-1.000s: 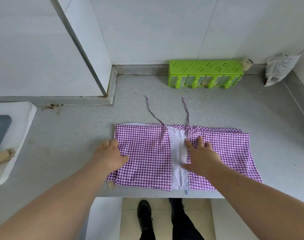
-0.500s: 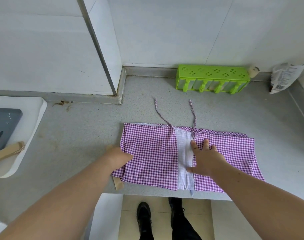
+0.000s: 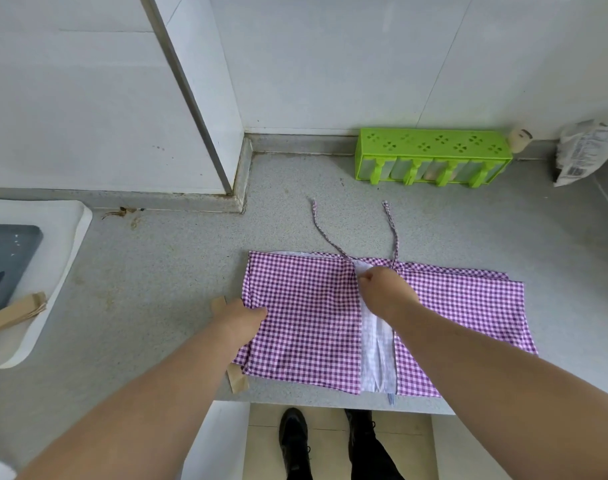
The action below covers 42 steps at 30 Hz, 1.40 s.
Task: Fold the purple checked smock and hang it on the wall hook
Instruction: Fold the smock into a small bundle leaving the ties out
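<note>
A: Where does the smock [image 3: 306, 323] lie?
B: Flat on the grey tabletop [image 3: 164, 271], near its front edge, both side panels folded inward so that a pale strip of lining shows down the middle. Two ties [image 3: 394, 233] run from its top edge toward the wall.

A: What is the left hand [image 3: 242, 318] doing?
B: It rests at the smock's left edge, fingers curled onto the cloth. Whether the grip pinches the fabric or only presses it cannot be told.

A: And the right hand [image 3: 387, 294]?
B: It sits over the centre strip near the top edge, just below the base of the ties. The fingers are bunched tightly, the grip narrow, apparently pinching the edge of the left panel at the lining.

A: What else is on the tabletop?
B: A green rack [image 3: 432, 157] against the back wall, a small pale object [image 3: 518, 140] at its right end, and a crumpled packet [image 3: 582, 150] in the right corner. At far left, a white tray [image 3: 58, 258] carries a dark slab [image 3: 4, 261] and a brown strip [image 3: 17, 311].

A: Below the edge?
B: Black shoes [image 3: 293, 441] on a pale floor.
</note>
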Motion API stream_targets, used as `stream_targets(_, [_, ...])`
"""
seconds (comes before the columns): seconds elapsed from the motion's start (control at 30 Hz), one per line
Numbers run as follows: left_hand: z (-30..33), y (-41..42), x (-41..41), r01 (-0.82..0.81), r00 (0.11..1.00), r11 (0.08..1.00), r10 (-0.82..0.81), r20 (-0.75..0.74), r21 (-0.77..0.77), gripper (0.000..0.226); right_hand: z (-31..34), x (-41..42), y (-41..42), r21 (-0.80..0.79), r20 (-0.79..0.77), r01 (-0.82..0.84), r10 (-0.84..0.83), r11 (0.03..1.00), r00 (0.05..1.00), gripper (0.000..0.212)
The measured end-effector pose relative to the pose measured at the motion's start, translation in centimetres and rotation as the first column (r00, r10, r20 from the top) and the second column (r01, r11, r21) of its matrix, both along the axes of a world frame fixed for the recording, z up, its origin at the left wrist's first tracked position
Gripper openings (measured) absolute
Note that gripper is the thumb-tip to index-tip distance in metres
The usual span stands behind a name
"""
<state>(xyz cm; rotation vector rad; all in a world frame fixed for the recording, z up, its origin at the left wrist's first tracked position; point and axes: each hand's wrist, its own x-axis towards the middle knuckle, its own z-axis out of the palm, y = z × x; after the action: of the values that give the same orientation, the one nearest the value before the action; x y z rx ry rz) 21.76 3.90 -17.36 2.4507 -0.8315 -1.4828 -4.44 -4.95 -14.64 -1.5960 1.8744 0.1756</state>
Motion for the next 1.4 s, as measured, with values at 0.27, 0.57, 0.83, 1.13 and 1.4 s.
stream_targets(0.27, [-0.6, -2.0, -0.3, -0.140, 0.988, 0.965, 0.151, 0.037, -0.222, 0.043, -1.1, 1.0, -2.8, 0.118, 0.175, 0.148, -0.167, 0.982, 0.970, 0.035])
stream_targets(0.57, [-0.9, -4.3, 0.3, -0.099, 0.994, 0.989, 0.104, 0.041, -0.109, 0.047, -2.2, -0.3, -2.6, 0.074, 0.317, 0.276, -0.285, 0.958, 0.905, 0.025])
stream_targets(0.83, [-1.5, -4.6, 0.5, -0.074, 0.996, 0.993, 0.078, 0.041, -0.090, 0.043, -2.2, -1.2, -3.1, 0.178, 0.518, 0.375, -0.411, 0.910, 0.750, 0.010])
stream_targets(1.13, [-2.1, -4.5, 0.9, -0.124, 0.992, 0.983, 0.121, -0.024, -0.132, 0.036, -1.9, -0.8, -3.6, 0.010, 0.392, 0.273, -0.255, 0.962, 0.884, 0.014])
stream_targets(1.4, [-0.1, -3.7, 1.3, -0.147, 0.988, 0.982, 0.150, 0.018, -0.116, 0.031, 0.1, -1.9, -0.9, -0.280, 0.230, 0.030, 0.036, 0.960, 0.973, 0.027])
